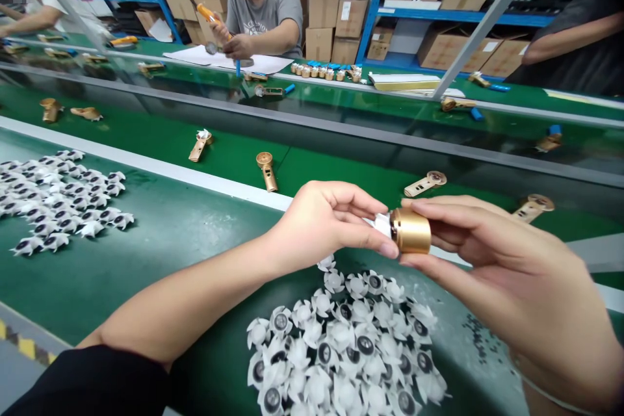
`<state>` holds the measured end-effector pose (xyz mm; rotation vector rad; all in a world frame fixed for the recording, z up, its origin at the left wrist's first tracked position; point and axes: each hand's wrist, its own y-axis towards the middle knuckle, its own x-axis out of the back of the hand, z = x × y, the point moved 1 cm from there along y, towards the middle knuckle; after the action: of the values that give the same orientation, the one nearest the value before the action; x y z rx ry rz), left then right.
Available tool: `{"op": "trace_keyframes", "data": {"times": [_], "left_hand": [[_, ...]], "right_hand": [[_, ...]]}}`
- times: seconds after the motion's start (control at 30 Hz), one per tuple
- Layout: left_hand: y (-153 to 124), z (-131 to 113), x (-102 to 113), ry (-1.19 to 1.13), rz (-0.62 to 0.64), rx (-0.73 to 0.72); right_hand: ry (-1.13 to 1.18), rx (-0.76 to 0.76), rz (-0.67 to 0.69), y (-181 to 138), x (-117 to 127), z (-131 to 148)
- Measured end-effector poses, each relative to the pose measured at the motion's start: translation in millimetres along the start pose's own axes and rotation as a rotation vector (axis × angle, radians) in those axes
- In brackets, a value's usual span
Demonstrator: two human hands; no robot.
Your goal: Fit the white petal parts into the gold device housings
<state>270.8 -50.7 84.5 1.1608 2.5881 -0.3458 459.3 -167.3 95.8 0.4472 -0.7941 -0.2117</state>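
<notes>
Between thumb and fingers, my left hand grips a small white fan blade, mostly covered by the fingertips. From the other side my right hand holds a gold cylindrical housing by its rim and edge. The fan blade sits against the housing's open left end; how deep it goes in is hidden. Just below both hands lies a pile of white fan blades, some showing black round hubs.
Another batch of fan blades covers the left of the green table. Gold handheld-fan shells lie along the green conveyor. Tiny dark parts are scattered at right. Across the line, a person holds an orange tool.
</notes>
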Motion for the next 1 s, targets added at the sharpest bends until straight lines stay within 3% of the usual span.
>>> {"op": "trace_keyframes", "data": {"times": [0.13, 0.23, 0.43, 0.6, 0.73, 1.0], "left_hand": [[6, 6, 3, -0.083, 0.028, 0.129], [7, 11, 5, -0.108, 0.059, 0.183], [6, 16, 2, -0.108, 0.005, 0.183], [-1, 5, -6, -0.047, -0.07, 0.141], [-18, -10, -13, -0.04, -0.003, 0.058], [-36, -28, -10, 0.083, 0.128, -0.073]], "right_hand": [[-0.156, 0.164, 0.056, 2, 8, -1], [-0.133, 0.187, 0.09, 3, 8, -2], [-0.042, 0.113, 0.107, 2, 3, -8], [0.243, -0.093, 0.133, 1, -1, -10], [0.507, -0.205, 0.079, 1, -1, 0], [0.5, -0.212, -0.081, -7, 2, 15]]}}
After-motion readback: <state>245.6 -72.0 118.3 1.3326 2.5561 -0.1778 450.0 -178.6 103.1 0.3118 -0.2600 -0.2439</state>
